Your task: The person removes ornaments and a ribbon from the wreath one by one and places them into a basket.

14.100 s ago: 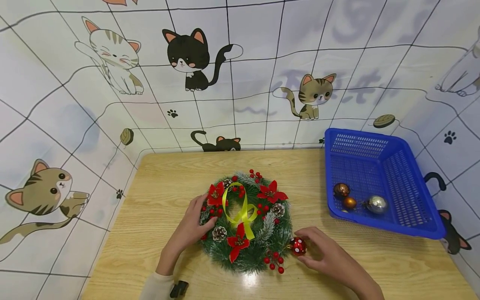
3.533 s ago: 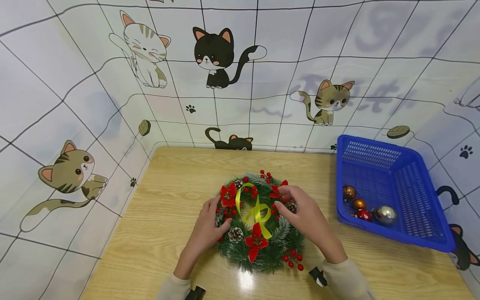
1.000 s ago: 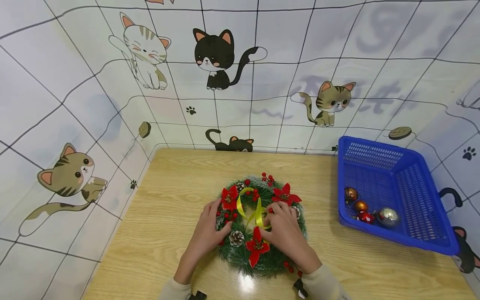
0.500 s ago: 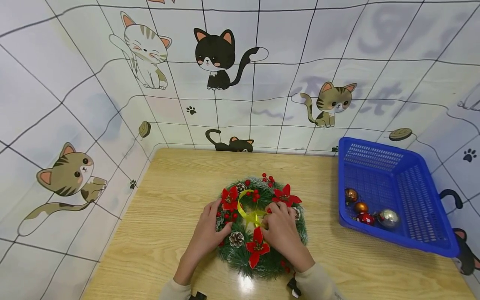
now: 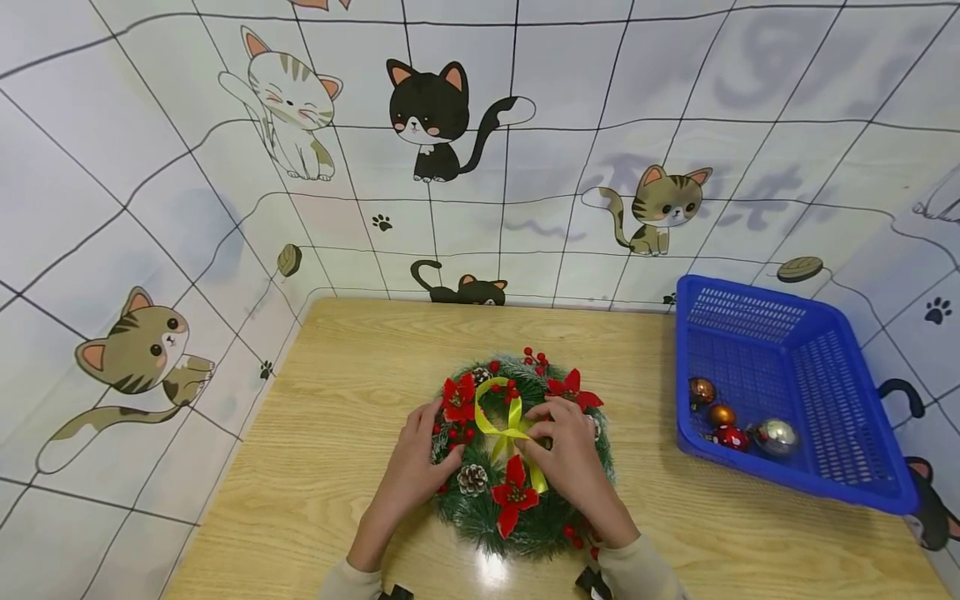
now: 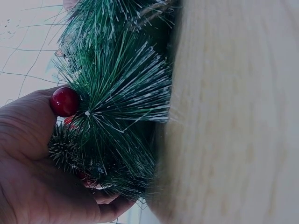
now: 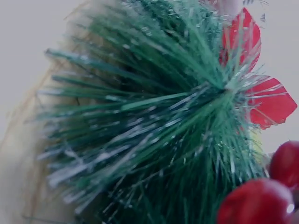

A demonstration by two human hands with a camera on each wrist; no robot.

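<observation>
A green Christmas wreath point(image 5: 480, 521) with red poinsettias, pine cones and berries lies flat on the table. My left hand point(image 5: 416, 454) grips its left side, thumb on top; in the left wrist view that hand point(image 6: 42, 158) curls round the green needles beside a red berry point(image 6: 65, 101). Over the wreath's right half, my right hand point(image 5: 566, 454) pinches a yellow ribbon point(image 5: 488, 421) that loops across the centre hole. The right wrist view shows only wreath needles point(image 7: 187, 116), red petals point(image 7: 271, 102) and berries, with the fingers' work hidden.
A blue plastic basket point(image 5: 780, 479) stands at the right, holding a silver bauble point(image 5: 777, 437), a red dotted bauble point(image 5: 731, 437) and orange-brown baubles point(image 5: 702, 390). Cat-printed cloth walls point(image 5: 555, 167) rise behind and beside the wooden table point(image 5: 337, 400).
The red dotted bauble, earlier in my right hand, lies in the basket. My right hand has come over the wreath to the ribbon, whose loops have shifted. The left hand keeps its place.
</observation>
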